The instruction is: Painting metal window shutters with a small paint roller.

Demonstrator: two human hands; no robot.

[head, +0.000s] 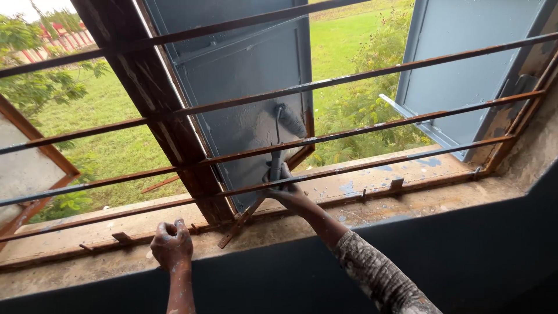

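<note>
The right hand point(283, 185) reaches out between the rusty window bars point(349, 75), fingers clamped around the handle of a paint roller point(289, 119) pressed against the grey shutter point(244, 87) beyond. The left hand point(171, 244) rests on the near concrete sill point(407, 200), apparently closed in an empty fist.

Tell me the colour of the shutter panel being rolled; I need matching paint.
Blue-grey, glossy where wet, on the shutter panel under the paint roller; head view shows it best.
</note>
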